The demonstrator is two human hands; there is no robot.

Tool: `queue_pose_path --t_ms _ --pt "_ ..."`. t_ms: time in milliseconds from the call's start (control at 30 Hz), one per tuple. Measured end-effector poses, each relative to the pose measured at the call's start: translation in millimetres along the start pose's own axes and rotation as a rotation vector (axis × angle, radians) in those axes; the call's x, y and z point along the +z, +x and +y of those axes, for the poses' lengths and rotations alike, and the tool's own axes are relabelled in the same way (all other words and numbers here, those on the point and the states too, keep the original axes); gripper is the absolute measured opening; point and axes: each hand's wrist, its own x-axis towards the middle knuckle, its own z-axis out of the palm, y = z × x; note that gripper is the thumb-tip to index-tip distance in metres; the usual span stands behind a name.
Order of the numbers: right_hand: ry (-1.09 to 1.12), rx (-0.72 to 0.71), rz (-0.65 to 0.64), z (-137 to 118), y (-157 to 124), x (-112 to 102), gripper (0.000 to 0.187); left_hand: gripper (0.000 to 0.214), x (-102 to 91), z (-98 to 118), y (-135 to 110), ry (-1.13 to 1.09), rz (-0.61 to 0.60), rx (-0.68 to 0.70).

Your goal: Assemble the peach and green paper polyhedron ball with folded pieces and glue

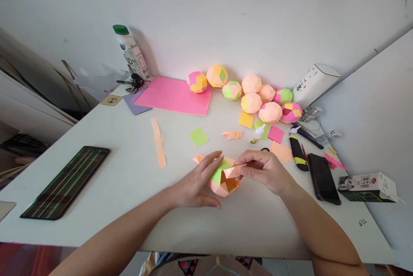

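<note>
A partly closed paper ball [222, 186], folded from peach and green paper, sits low over the table in front of me. Its near side has a gap showing the hollow inside. My left hand [196, 183] cups the ball from the left, fingers over its top and thumb near its lower edge. With thumb and fingertips my right hand [263, 169] pinches a peach paper piece [234, 171] at the ball's upper right opening. Behind the ball lie a folded peach piece [231, 135], a green paper square [198, 137] and a small glue bottle [257, 134].
Several finished paper balls [251, 103] stand along the wall. A pink sheet [180, 95] and a peach strip [158, 142] lie left of them. At right are a cutter [298, 153], a phone [323, 179] and a carton [368, 187]; a dark tablet [66, 181] lies left.
</note>
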Motion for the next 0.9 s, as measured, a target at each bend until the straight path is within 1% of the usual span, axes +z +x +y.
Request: queue_pose_path --t_ms 67,133,200,300,333,367,500,600,733,800,900 --pt "-0.013 -0.035 0.002 -0.4 -0.7 0.7 0.009 0.115 -1.5 2.1 0.1 -0.014 0.007 0.004" --pt "-0.021 -0.059 0.005 -0.5 -1.6 2.7 0.008 0.107 -3.0 5.7 0.5 -0.05 0.057 0.006" --pt "-0.017 -0.091 0.016 0.3 -3.0 7.3 0.006 0.087 -4.4 11.1 0.9 -0.107 0.167 0.0" --pt "-0.004 -0.192 0.056 3.4 -6.6 19.3 0.003 0.042 -5.5 22.9 0.4 -0.212 0.376 -0.024" --pt "0.004 -0.228 0.069 4.7 -8.0 24.4 0.003 0.032 -5.3 27.5 -0.1 -0.245 0.424 -0.028" --pt "0.018 -0.256 0.078 6.0 -9.5 29.6 0.003 0.025 -4.7 32.3 -0.7 -0.274 0.454 -0.023" --pt "0.124 -0.29 0.062 10.4 -13.6 47.3 0.009 0.009 -1.7 49.9 -3.8 -0.386 0.481 -0.033" --pt "0.134 -0.301 0.066 12.5 -13.8 53.7 0.008 0.008 -1.4 57.4 -5.3 -0.461 0.501 -0.058" --pt "0.091 -0.307 0.083 13.2 -12.4 55.9 0.005 0.009 -3.6 59.7 -6.1 -0.515 0.504 -0.065" --pt "0.03 -0.324 0.113 12.7 -12.6 56.0 0.004 0.011 -4.6 59.7 -6.4 -0.513 0.505 -0.069" --pt "-0.098 -0.341 0.186 11.0 -14.1 55.9 0.007 0.014 -5.5 60.0 -6.9 -0.479 0.517 -0.081"
